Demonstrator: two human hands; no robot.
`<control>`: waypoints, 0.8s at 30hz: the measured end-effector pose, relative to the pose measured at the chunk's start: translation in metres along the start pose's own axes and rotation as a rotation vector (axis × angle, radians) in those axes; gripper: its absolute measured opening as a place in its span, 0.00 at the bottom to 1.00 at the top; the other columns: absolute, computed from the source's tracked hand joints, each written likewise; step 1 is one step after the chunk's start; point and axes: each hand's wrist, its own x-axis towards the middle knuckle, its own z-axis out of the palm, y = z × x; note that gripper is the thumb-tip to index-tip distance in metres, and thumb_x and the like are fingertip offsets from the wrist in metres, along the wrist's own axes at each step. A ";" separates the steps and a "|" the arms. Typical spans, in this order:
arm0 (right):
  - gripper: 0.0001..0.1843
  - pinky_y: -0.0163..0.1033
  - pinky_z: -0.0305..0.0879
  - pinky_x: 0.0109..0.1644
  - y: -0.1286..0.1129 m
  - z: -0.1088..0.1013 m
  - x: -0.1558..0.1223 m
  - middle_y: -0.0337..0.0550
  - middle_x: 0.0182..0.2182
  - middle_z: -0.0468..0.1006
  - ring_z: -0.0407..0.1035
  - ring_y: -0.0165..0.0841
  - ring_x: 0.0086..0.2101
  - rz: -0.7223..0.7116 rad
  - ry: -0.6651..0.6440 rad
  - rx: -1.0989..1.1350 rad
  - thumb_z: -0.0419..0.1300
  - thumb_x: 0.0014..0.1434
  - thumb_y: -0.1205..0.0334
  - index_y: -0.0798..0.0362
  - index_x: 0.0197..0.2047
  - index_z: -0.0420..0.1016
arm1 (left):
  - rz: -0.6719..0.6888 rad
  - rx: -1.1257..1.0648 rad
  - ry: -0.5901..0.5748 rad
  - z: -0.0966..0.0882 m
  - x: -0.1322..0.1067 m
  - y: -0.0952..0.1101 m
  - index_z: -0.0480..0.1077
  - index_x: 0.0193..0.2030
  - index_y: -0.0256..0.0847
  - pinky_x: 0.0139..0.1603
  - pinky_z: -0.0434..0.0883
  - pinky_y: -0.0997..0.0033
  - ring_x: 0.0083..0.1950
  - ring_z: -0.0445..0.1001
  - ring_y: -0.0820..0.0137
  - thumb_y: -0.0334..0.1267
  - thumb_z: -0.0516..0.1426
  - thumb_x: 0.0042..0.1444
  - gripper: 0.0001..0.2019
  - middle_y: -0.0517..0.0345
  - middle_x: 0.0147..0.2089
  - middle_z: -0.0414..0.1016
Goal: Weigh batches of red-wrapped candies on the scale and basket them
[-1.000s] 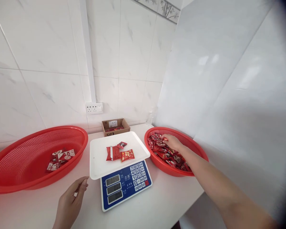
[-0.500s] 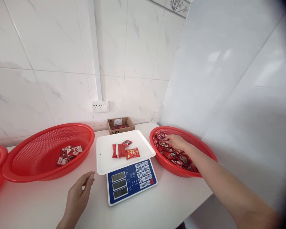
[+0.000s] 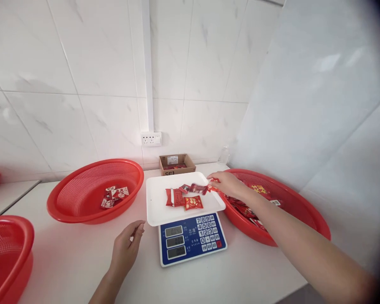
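My right hand [image 3: 227, 184] is over the right edge of the scale's white tray [image 3: 158, 211], its fingers closed on a small red packet [image 3: 213, 184]. Just left of the fingertips is a blurred dark red packet [image 3: 198, 188]; whether it is held or loose I cannot tell. On the tray lie a larger red packet [image 3: 174, 197], a red and gold packet [image 3: 194, 203] and a small dark red packet [image 3: 184, 188]. My left hand [image 3: 127, 242] hovers beside the scale [image 3: 193, 240], thumb and fingers pinched together with nothing in them.
A red basket [image 3: 316, 219] of many red packets stands right, partly behind my right forearm. To the left, another red basket [image 3: 79, 181] holds several packets. A third red basket [image 3: 22, 236] is at the left edge. A cardboard box [image 3: 177, 170] sits behind the scale.
My right hand has come out of the right basket and moved left to the tray with red packets. The view has turned left. My left hand keeps its pose beside the scale.
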 end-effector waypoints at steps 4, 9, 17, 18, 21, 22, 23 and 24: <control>0.15 0.39 0.65 0.48 -0.020 0.026 0.016 0.43 0.45 0.76 0.71 0.35 0.43 0.026 0.049 0.184 0.54 0.56 0.64 0.50 0.47 0.74 | -0.016 -0.016 0.003 0.000 0.000 -0.001 0.73 0.39 0.41 0.33 0.74 0.71 0.33 0.77 0.68 0.51 0.49 0.57 0.18 0.55 0.33 0.78; 0.22 0.37 0.70 0.38 -0.020 0.050 0.026 0.47 0.46 0.75 0.73 0.32 0.37 0.057 -0.081 0.469 0.52 0.57 0.68 0.51 0.55 0.67 | -0.022 -0.038 0.000 0.000 0.000 -0.001 0.73 0.39 0.41 0.34 0.75 0.71 0.34 0.76 0.68 0.52 0.49 0.57 0.18 0.54 0.35 0.78; 0.19 0.42 0.64 0.53 -0.007 0.029 -0.006 0.44 0.52 0.72 0.68 0.37 0.49 0.045 0.010 0.154 0.53 0.57 0.64 0.50 0.52 0.70 | -0.033 -0.028 -0.003 -0.001 -0.001 0.001 0.73 0.40 0.41 0.33 0.74 0.71 0.34 0.77 0.68 0.52 0.49 0.57 0.18 0.54 0.35 0.78; 0.19 0.42 0.63 0.53 0.000 0.025 -0.012 0.44 0.52 0.72 0.67 0.38 0.50 0.059 0.019 0.122 0.53 0.57 0.63 0.50 0.52 0.71 | -0.030 -0.024 -0.006 -0.001 -0.001 0.001 0.73 0.39 0.42 0.33 0.74 0.71 0.34 0.77 0.68 0.52 0.49 0.57 0.18 0.54 0.35 0.78; 0.19 0.44 0.62 0.54 0.036 0.013 -0.033 0.44 0.52 0.72 0.66 0.41 0.52 0.137 0.061 -0.001 0.52 0.58 0.60 0.49 0.52 0.71 | -0.021 -0.005 -0.006 -0.001 -0.001 0.001 0.73 0.39 0.42 0.33 0.74 0.72 0.33 0.77 0.68 0.52 0.50 0.56 0.18 0.55 0.34 0.78; 0.19 0.45 0.62 0.54 0.052 0.009 -0.040 0.44 0.53 0.72 0.65 0.43 0.52 0.182 0.070 -0.048 0.52 0.58 0.59 0.49 0.52 0.71 | -0.021 0.001 -0.004 -0.001 -0.001 0.001 0.73 0.39 0.42 0.32 0.74 0.73 0.33 0.77 0.68 0.52 0.50 0.56 0.18 0.55 0.34 0.78; 0.20 0.47 0.62 0.54 0.071 0.004 -0.047 0.44 0.53 0.72 0.65 0.44 0.53 0.247 0.068 -0.092 0.52 0.58 0.59 0.49 0.53 0.71 | -0.022 0.007 -0.004 -0.001 0.000 0.001 0.73 0.39 0.42 0.32 0.74 0.73 0.33 0.77 0.69 0.52 0.50 0.56 0.18 0.55 0.34 0.78; 0.21 0.48 0.62 0.54 0.090 0.000 -0.054 0.46 0.54 0.71 0.64 0.46 0.53 0.302 0.057 -0.125 0.53 0.57 0.58 0.50 0.54 0.70 | -0.025 0.011 -0.005 -0.001 0.000 0.001 0.73 0.39 0.42 0.32 0.74 0.74 0.33 0.77 0.69 0.52 0.50 0.56 0.18 0.55 0.34 0.78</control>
